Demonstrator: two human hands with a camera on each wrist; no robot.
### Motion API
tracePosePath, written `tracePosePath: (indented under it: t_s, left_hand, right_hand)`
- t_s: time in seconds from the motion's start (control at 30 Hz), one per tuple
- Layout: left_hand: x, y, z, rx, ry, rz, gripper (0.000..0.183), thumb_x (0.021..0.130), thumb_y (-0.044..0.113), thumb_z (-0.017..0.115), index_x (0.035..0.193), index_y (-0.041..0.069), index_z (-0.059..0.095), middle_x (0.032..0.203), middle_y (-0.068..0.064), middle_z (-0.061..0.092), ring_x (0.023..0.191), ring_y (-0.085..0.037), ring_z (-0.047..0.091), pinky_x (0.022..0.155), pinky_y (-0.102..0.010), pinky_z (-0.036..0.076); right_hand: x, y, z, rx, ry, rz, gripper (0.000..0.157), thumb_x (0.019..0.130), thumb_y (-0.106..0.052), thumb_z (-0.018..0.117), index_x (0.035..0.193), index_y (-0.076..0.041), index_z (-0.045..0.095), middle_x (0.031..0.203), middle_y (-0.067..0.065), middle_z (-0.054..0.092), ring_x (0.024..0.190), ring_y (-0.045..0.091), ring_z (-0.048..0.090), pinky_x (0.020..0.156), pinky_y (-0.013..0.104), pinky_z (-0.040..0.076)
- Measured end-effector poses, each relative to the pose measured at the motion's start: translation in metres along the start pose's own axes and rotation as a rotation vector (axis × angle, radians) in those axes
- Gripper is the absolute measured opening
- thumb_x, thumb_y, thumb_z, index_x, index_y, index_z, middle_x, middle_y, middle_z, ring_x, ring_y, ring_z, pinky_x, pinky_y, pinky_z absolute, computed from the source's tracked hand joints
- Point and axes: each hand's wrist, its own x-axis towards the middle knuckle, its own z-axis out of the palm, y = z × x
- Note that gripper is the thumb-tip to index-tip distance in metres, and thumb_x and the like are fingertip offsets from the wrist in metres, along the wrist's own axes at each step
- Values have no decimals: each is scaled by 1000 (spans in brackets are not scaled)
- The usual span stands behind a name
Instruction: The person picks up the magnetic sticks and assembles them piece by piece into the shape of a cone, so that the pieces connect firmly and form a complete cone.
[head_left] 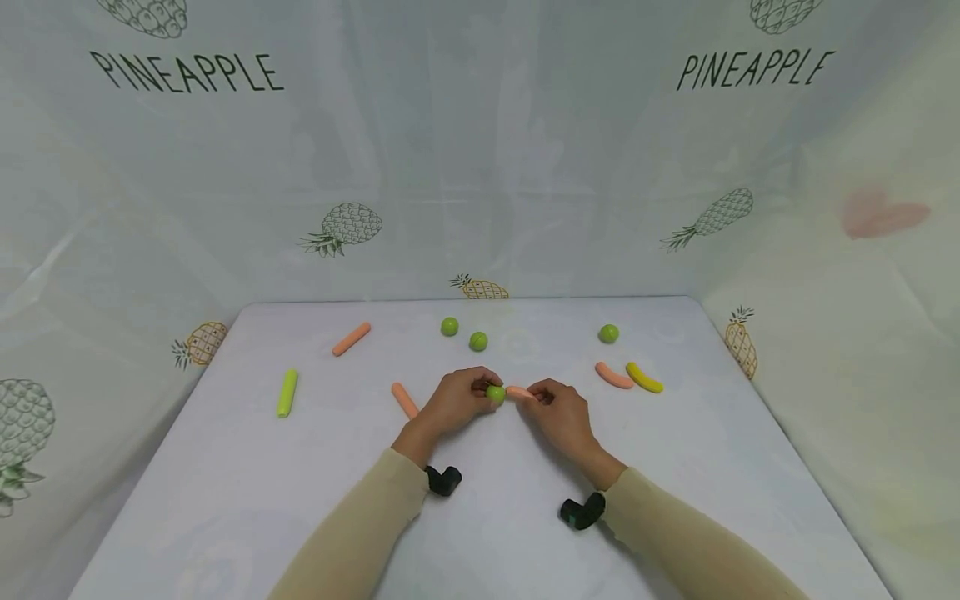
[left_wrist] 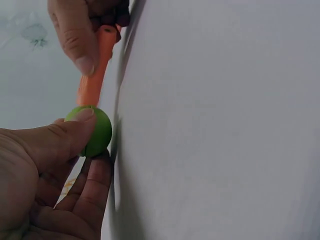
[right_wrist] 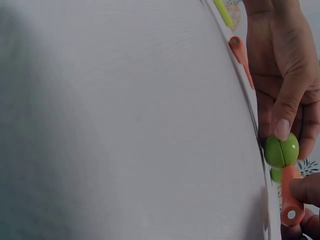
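Near the table's middle, my left hand [head_left: 454, 403] pinches a small green ball [head_left: 496, 396] between thumb and fingers. A thin groove runs across the ball [right_wrist: 281, 151] in the right wrist view. My right hand [head_left: 564, 421] grips an orange stick-shaped piece [head_left: 517, 392], its far end against the ball. In the left wrist view this orange piece [left_wrist: 91, 90] has a small hole in the end nearer the right hand. Right-hand fingertips are partly hidden behind it. Another orange stick [head_left: 404, 400] lies beside the left hand, its lower end covered by that arm.
On the white table [head_left: 225, 467] lie a lime stick [head_left: 287, 393] and an orange stick [head_left: 352, 339] at left. Two green balls [head_left: 478, 341] sit at the back. To the right are another green ball [head_left: 609, 333], a curved orange piece [head_left: 613, 376] and a curved yellow piece [head_left: 645, 378].
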Motion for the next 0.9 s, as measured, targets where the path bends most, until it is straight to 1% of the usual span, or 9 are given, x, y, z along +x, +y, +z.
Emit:
tracePosePath:
  t_s: [0.1, 0.17, 0.3, 0.47, 0.57, 0.67, 0.73, 0.83, 0.9]
  left_hand:
    - [-1, 0, 4, -11, 12, -2, 28, 92, 5, 81, 118, 15, 74, 117, -2, 74, 111, -17, 70, 98, -36, 57]
    - [-2, 2, 6, -6, 19, -8, 29, 91, 5, 82, 117, 15, 73, 119, -3, 71, 111, -18, 69, 98, -36, 57]
    - [-4, 5, 9, 31, 21, -8, 29, 91, 7, 83, 117, 15, 74, 118, -4, 65, 110, -18, 66, 97, -36, 57]
    - [-6, 5, 10, 69, 31, 8, 29, 91, 9, 83, 119, 16, 75, 116, -1, 68, 105, -15, 65, 95, -34, 55]
    - [-7, 5, 10, 84, 36, 27, 30, 92, 9, 82, 120, 17, 76, 118, 0, 70, 103, -14, 63, 92, -32, 53]
    - [-8, 4, 10, 94, 34, 43, 30, 93, 9, 81, 122, 18, 76, 118, 1, 71, 100, -13, 62, 89, -31, 53]
    - [-9, 4, 10, 87, 29, 42, 32, 93, 8, 80, 123, 18, 76, 118, 1, 72, 100, -12, 63, 89, -31, 54]
    - [-10, 6, 9, 66, 18, 36, 33, 94, 6, 79, 125, 18, 76, 117, 0, 74, 101, -13, 67, 90, -33, 56]
    - [-12, 7, 9, 49, 12, 40, 34, 94, 5, 79, 125, 17, 75, 117, -1, 74, 103, -14, 69, 91, -33, 57]
  right_hand:
    - [-2, -1, 0, -19, -5, -1, 32, 93, -42, 82, 96, -11, 78, 79, -1, 71, 74, 13, 58, 69, 30, 47]
    - [-3, -2, 0, -37, -10, -8, 28, 93, -38, 82, 96, -10, 78, 79, -1, 71, 73, 14, 58, 68, 31, 47]
    - [-5, -3, -1, -89, -22, -26, 23, 93, -32, 83, 97, -10, 79, 77, -2, 70, 71, 14, 58, 67, 32, 47]
    - [-10, -3, -1, -141, -46, -40, 25, 94, -39, 81, 96, -13, 80, 74, -7, 69, 70, 12, 59, 68, 33, 48]
    - [-13, -4, -1, -144, -73, -42, 27, 97, -41, 77, 97, -15, 79, 69, -11, 68, 69, 9, 59, 71, 34, 48]
    - [-17, -7, -2, -130, -103, -47, 24, 99, -39, 75, 96, -16, 78, 65, -14, 67, 68, 7, 59, 76, 36, 48]
    - [-19, -8, -2, -120, -120, -49, 22, 100, -38, 73, 94, -17, 78, 63, -16, 66, 69, 7, 59, 78, 37, 47]
    - [-23, -10, -3, -117, -140, -53, 22, 102, -38, 70, 93, -20, 78, 66, -18, 68, 74, 7, 60, 83, 40, 46]
    - [-25, -11, -2, -127, -140, -61, 22, 103, -39, 69, 93, -21, 79, 70, -17, 70, 78, 8, 61, 84, 41, 46]
